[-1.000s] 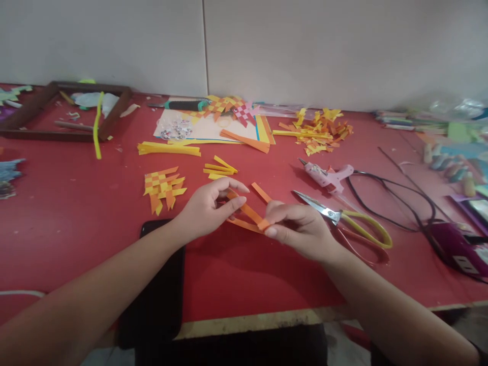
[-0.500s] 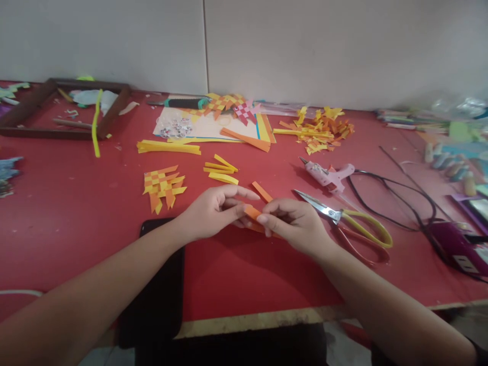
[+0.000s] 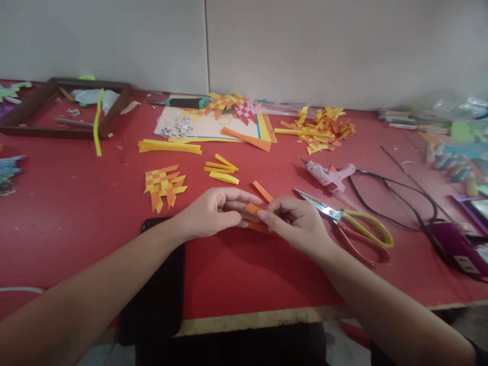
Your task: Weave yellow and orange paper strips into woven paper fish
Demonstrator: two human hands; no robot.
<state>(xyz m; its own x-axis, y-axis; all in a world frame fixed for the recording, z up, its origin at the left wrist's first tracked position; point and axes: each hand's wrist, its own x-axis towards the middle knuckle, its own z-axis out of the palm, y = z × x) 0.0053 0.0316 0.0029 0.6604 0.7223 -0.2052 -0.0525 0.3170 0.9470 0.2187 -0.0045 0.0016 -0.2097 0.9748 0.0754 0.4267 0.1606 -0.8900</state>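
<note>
An orange paper strip is pinched between the thumb and fingers of my right hand. Its short end lies against the outstretched fingers of my left hand, whose thumb stands apart from them. A lower orange length runs under both hands; whether it belongs to the same strip I cannot tell. Just behind my right fingers, another orange strip rests on the red table. Beyond my left hand are several short yellow strips. A woven orange-and-yellow paper fish lies to their left.
Scissors and a pink glue gun with its cord lie to the right. A black phone sits under my left forearm. Farther back are yellow strips, a pile of paper scraps and a brown frame.
My right hand has shifted its pinch up the orange strip, toward my left hand. The left thumb has come off the strip, and the left fingers have straightened.
</note>
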